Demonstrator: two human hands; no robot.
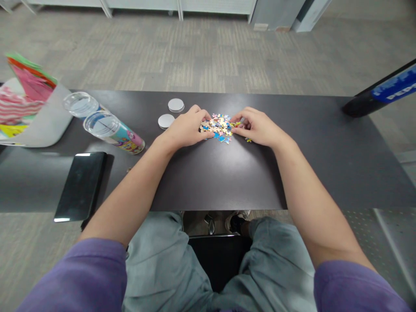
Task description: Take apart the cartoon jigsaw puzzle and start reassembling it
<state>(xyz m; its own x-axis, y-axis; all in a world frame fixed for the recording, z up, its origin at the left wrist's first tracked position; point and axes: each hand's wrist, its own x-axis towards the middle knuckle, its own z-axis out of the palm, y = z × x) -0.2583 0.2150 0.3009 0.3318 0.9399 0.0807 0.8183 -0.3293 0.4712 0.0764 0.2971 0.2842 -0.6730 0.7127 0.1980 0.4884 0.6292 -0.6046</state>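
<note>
A small heap of colourful jigsaw puzzle pieces (221,125) lies on the dark table between my two hands. My left hand (190,126) curls round the heap's left side, thumb at the near edge and fingers at the far edge, with pieces between them. From the right, my right hand (253,125) has its thumb and bent fingers closed on pieces at that end. A loose piece (248,140) shows just below the right fingers. Both palms are turned away, so how many pieces each hand grips is hidden.
Two round white discs (176,105) (166,121) lie left of the heap. Two clear-ended printed tubes (113,132) (82,105), a black phone-like slab (81,186) and a white bin (60,117) of coloured material are further left. A dark bottle-like cylinder (360,104) stands at the right.
</note>
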